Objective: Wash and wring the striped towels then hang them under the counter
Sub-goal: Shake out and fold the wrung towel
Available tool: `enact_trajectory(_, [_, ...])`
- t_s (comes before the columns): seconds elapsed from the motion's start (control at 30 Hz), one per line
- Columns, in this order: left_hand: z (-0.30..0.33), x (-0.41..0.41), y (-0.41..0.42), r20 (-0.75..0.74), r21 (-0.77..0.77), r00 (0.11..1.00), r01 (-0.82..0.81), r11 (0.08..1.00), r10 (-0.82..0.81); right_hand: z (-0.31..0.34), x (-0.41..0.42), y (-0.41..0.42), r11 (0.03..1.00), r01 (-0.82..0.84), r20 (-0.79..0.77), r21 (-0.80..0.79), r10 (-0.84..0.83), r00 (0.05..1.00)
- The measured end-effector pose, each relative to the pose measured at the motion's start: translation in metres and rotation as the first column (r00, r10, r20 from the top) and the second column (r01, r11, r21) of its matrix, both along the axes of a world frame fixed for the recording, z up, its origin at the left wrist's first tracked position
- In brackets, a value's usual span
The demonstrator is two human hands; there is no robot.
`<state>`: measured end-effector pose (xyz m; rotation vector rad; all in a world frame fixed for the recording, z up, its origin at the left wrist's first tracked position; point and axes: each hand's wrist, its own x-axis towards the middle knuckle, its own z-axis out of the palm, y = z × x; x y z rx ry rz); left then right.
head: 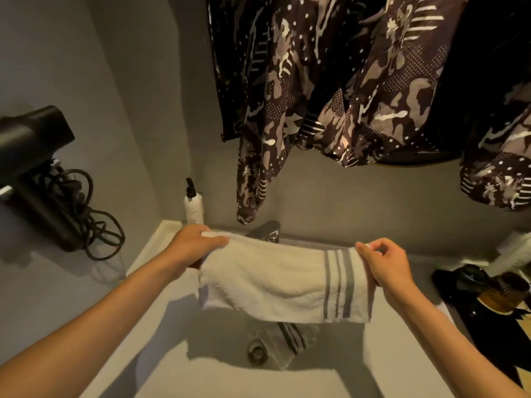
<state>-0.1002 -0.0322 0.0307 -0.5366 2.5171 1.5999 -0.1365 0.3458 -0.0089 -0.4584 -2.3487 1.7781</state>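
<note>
Your left hand (193,243) and right hand (383,261) each pinch an upper corner of the striped towel (284,281), stretched between them above the sink (161,282); a second towel (290,340) lies by the drain (257,351).

Held towel (283,278) hides most of 2nd towel (290,344) & faucet (265,231).

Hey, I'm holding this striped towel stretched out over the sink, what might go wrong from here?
The left hand and right hand pinch only the top corners of the striped towel, so it may slip into the sink. A second towel lies by the drain and might slow draining. Water could splash the hair dryer on the left.
</note>
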Motion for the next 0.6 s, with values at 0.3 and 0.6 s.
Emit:
enact_trajectory(0.3, [0.026,0.042,0.081,-0.064,0.671,0.969,0.22,0.708,-0.24,0.071,0.074,-0.113,0.689,-0.717,-0.246,0.105,0.717,0.653])
enact_trajectory(0.6, [0.043,0.044,0.094,-0.257,0.31,0.895,0.433,0.847,-0.363,0.005,0.063,-0.042,0.808,-0.477,-0.072,-0.346,0.484,0.872])
